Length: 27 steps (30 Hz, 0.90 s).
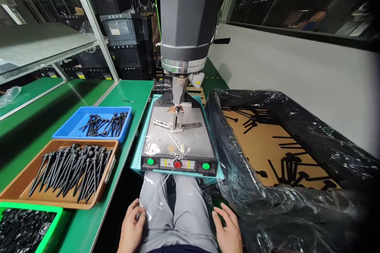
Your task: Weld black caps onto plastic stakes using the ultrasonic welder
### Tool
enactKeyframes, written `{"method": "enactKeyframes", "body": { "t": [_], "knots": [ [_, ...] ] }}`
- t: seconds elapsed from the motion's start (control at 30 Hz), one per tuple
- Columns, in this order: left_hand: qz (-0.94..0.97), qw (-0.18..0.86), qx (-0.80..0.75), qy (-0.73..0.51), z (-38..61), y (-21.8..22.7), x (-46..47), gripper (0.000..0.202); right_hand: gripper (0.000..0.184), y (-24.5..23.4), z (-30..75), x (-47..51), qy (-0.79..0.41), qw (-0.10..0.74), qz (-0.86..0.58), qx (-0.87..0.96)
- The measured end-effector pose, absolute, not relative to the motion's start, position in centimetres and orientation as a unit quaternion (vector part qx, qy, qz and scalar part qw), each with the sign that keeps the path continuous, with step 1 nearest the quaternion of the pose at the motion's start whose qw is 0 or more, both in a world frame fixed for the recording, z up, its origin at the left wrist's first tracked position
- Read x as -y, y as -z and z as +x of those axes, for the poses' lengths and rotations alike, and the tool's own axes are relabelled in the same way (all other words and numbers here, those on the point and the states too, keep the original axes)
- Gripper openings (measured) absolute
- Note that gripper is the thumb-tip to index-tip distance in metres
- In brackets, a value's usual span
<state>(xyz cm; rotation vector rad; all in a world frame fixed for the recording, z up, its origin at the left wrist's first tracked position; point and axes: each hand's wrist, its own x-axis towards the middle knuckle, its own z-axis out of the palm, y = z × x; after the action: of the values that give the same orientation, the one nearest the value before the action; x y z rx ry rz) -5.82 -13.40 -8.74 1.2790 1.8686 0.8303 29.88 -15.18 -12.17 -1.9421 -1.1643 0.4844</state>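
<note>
My left hand (pixel 132 223) is at the left side of my lap, fingers curled and thumb close to them. A small dark spot shows between them; I cannot make out what it is. Beside my right thigh, my right hand (pixel 228 226) is held with its fingers apart and nothing in it. In front of me stands a press machine (pixel 184 19) with its head over a metal base plate (pixel 160 142). Under the head a metal fixture (pixel 175 120) holds a small black part (pixel 177 108). Green buttons (pixel 206 166) flank a red button (pixel 177 164) along the base's front.
On the green bench (pixel 97 221) at left are a blue tray (pixel 67 126) and a brown tray (pixel 18 189) of black rod-shaped parts, and a green bin (pixel 57 225) of small black pieces. At right, a plastic-lined box (pixel 237 158) contains more black rods. Shelving (pixel 89 12) rises at left.
</note>
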Motion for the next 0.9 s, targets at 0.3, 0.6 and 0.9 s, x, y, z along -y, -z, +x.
{"method": "enactKeyframes", "body": {
  "t": [0.3,0.6,0.9],
  "knots": [
    [0.542,0.315,-0.693,-0.356,-4.0,3.8,10.1,0.03,0.025,0.9,26.6,2.0,-0.164,0.539,-0.601,0.566],
    [0.529,0.401,-0.62,-0.419,-0.5,2.1,9.6,0.034,0.029,-7.8,23.5,-16.4,-0.134,0.51,-0.556,0.643],
    [0.505,0.374,-0.636,-0.447,-1.0,5.1,11.6,0.055,0.017,-9.2,22.5,-23.9,-0.164,0.424,-0.526,0.718]
  ]
}}
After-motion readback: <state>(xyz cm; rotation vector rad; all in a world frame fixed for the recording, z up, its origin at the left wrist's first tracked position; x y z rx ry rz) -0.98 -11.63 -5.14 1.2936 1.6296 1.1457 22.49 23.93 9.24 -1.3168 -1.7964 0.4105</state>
